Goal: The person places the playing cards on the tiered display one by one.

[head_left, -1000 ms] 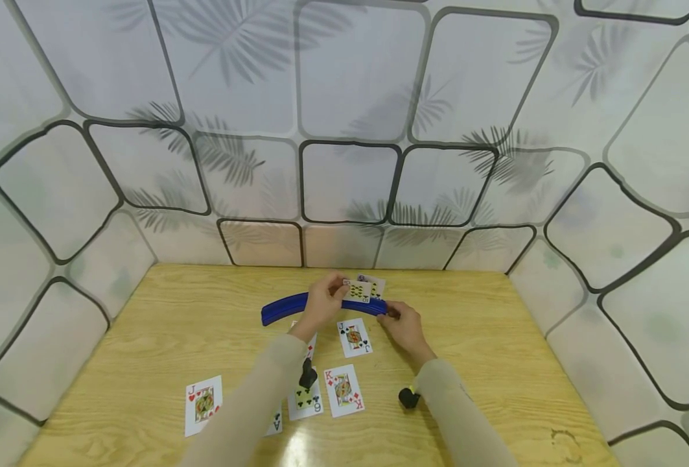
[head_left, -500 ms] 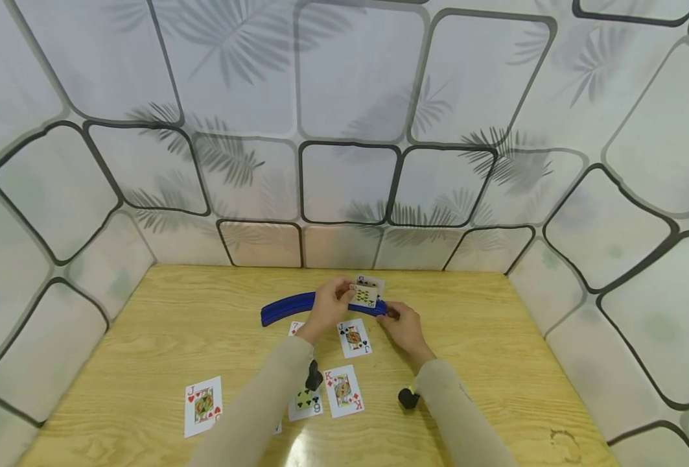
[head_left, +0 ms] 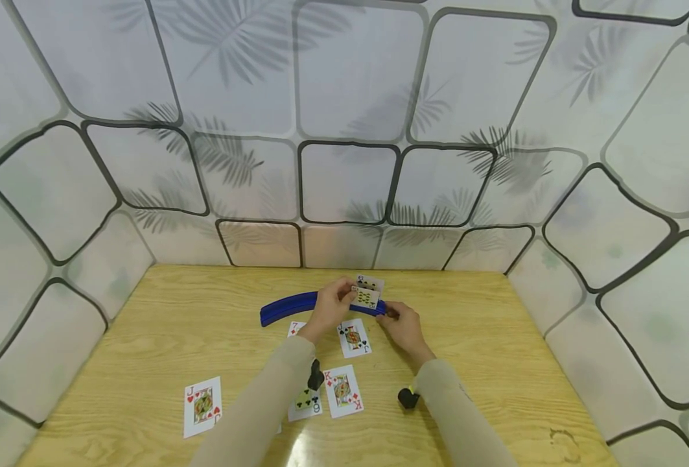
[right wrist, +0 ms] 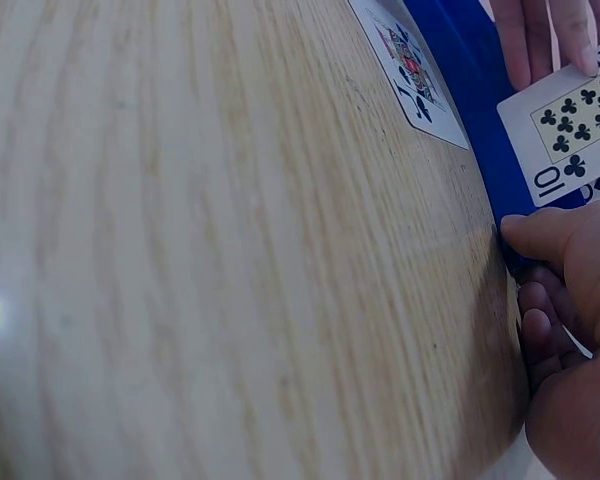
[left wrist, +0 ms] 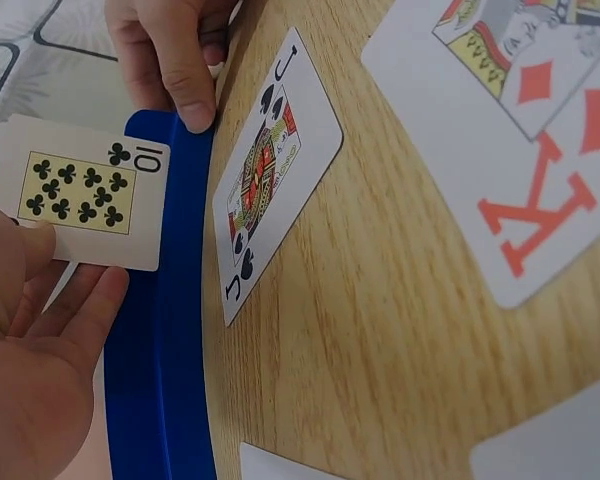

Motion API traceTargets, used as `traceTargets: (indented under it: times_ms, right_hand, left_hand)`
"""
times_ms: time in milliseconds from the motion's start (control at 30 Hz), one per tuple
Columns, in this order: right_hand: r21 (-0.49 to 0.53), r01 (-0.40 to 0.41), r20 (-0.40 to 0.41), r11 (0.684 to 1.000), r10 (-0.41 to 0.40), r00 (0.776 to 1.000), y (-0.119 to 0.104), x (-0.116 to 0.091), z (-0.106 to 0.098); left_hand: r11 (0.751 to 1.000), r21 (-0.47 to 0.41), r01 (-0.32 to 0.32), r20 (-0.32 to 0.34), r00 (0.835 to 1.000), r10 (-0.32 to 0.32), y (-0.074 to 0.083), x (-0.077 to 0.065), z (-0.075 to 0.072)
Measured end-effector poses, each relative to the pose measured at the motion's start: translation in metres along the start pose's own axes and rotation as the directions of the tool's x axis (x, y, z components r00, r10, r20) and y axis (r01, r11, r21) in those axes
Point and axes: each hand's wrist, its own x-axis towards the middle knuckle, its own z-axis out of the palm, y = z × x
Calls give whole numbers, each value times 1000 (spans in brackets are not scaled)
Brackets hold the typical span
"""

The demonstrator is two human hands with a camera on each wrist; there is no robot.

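My left hand [head_left: 329, 306] pinches the ten of clubs [left wrist: 78, 195] by its left edge, with its thumb on the face. The card's lower edge is right at the blue curved card holder [head_left: 286, 309], near the holder's right end. Behind it, another black-suited card [head_left: 370, 281] stands upright, partly covered. My right hand [head_left: 403, 326] grips the holder's right end, its thumb [right wrist: 532, 236] in front and fingers curled behind. In front of the holder, the jack of spades [head_left: 354, 338] lies face up on the table.
More face-up cards lie on the wooden table [head_left: 484, 350]: the king of diamonds [head_left: 344, 390], a clubs card [head_left: 306, 403] partly under the left sleeve, a red seven [head_left: 295, 327], and the jack of hearts [head_left: 202, 407] at far left. A patterned wall [head_left: 344, 185] stands behind.
My left hand has moved right and slightly down with the ten of clubs, bringing it lower in front of the card behind. The right hand has kept its grip on the holder.
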Motion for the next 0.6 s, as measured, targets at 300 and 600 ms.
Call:
traceTargets:
  times_ms: [300, 600]
  right_hand:
    - [15, -7, -3, 1000, 7, 1000, -1, 0, 1]
    - [-7, 18, -17, 1000, -18, 1000, -4, -2, -1]
  left_hand:
    - [1000, 17, 12, 35, 999, -13, -1, 0, 0]
    - [998, 14, 53, 37, 998, -54, 1, -2, 0]
